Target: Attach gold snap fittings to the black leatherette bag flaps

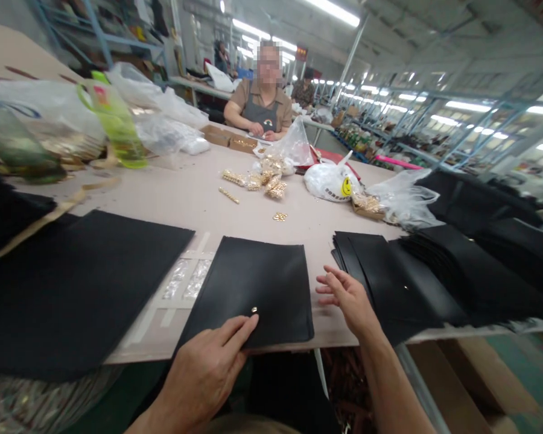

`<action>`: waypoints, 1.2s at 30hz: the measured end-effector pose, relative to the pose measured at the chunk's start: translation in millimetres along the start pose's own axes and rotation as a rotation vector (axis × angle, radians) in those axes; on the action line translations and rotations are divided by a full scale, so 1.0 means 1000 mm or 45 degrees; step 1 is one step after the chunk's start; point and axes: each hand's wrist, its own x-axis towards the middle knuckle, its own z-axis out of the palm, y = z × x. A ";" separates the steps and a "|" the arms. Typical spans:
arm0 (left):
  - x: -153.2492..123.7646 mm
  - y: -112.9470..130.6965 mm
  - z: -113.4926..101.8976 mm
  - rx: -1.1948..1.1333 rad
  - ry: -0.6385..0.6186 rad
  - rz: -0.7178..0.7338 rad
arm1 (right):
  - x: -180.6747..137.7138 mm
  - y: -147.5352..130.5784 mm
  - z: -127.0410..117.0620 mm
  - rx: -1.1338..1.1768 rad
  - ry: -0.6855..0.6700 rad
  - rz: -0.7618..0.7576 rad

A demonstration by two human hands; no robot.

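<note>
In front of me a black leather-like panel [262,271] lies flat at the table's near edge, with a small gold metal fitting [254,310] near its lower middle. My left hand [212,361] holds the panel's near edge, fingers together on top and fingertips just below the fitting; its thumb is hidden. My right hand [344,295] is open and holds nothing. Its fingers are spread over the gap between this panel and a stack of black panels [366,259] on the right, one of which also bears a gold fitting [406,287].
More large black sheets [95,283] lie on the left. Gold fittings [280,217] sit mid-table, near plastic bags [328,179] and bagged gold pieces [271,175]. Clear packets [196,279] are taped down. A yellow-green bottle [117,123] stands back left. Another person [262,102] sits opposite.
</note>
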 end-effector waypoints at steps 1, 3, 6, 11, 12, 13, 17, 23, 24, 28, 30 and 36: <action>0.003 0.004 0.002 0.000 -0.011 0.010 | -0.010 0.005 -0.001 0.150 -0.069 0.079; 0.010 0.015 0.006 -0.007 -0.060 0.017 | -0.030 0.013 0.006 0.359 -0.232 0.134; 0.019 0.032 0.015 0.003 -0.088 0.035 | -0.051 0.023 0.023 0.425 -0.290 0.034; 0.035 0.052 0.032 0.059 -0.044 0.183 | -0.048 0.027 0.035 0.366 0.001 -0.131; 0.039 0.053 0.034 0.074 -0.034 0.200 | -0.046 0.026 0.032 0.427 -0.012 -0.115; 0.043 0.054 0.036 0.082 -0.028 0.202 | -0.045 0.024 0.028 0.496 -0.059 -0.109; 0.058 0.059 0.044 0.029 -0.013 0.155 | -0.052 0.021 0.016 0.471 -0.272 -0.207; 0.063 0.074 0.048 -0.229 0.024 0.310 | -0.035 0.043 0.018 0.291 0.169 -0.120; 0.063 0.072 0.046 -0.268 0.071 0.340 | -0.028 0.042 0.012 0.344 0.197 -0.120; 0.064 0.050 0.036 -0.375 0.221 0.317 | -0.009 0.020 -0.041 0.601 0.442 -0.263; 0.064 0.035 0.033 -0.398 0.230 0.231 | -0.003 0.009 -0.080 0.580 0.725 -0.349; 0.059 0.001 0.044 -0.467 0.246 -0.036 | 0.002 0.025 -0.187 0.187 1.377 -0.295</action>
